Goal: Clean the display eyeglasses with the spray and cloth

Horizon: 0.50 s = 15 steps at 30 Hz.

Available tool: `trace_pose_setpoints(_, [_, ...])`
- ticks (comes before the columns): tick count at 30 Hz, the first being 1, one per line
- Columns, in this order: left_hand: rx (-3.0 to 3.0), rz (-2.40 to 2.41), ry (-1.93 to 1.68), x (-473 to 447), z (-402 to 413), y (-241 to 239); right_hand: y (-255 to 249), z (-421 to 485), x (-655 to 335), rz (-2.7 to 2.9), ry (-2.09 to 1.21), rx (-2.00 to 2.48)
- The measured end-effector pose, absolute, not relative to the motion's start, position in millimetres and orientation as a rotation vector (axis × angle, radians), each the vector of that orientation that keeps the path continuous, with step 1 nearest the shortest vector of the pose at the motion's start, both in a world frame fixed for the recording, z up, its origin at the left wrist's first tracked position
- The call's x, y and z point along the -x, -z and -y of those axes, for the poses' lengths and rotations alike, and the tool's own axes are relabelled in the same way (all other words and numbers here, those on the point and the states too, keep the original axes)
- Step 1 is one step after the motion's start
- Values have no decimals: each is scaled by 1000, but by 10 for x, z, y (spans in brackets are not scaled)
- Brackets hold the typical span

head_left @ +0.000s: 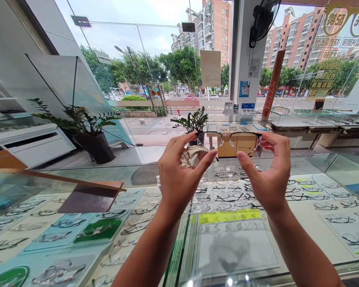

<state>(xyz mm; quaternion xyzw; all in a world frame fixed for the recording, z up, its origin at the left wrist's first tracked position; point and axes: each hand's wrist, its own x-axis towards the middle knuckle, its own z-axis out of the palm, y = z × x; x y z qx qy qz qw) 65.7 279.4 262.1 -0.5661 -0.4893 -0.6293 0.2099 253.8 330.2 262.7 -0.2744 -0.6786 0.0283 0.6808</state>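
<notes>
I hold a pair of dark-framed glasses (231,141) up in front of me, above a glass display counter (233,247). My left hand (179,175) pinches the left side of the frame and also has a beige cleaning cloth (193,155) tucked in its fingers. My right hand (267,171) grips the right end of the frame between thumb and fingers. The lenses are clear and face away from me.
Under the counter glass lie several rows of eyeglass frames (227,195) on trays. A potted plant (89,131) stands on the floor at left, a smaller one (194,123) ahead. More glass showcases (317,119) line the right. Large windows show a street and buildings.
</notes>
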Motion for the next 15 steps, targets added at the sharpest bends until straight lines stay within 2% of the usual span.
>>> trace_pose_setpoints(7, [1552,1461,1765,-656,-2803,-2617,-2611,-3312,-2527,1497,198,465])
trace_pose_setpoints(15, [1529,1452,1828,-673,-2849,-2603,-2595,-3300,-2538,1524,165,511])
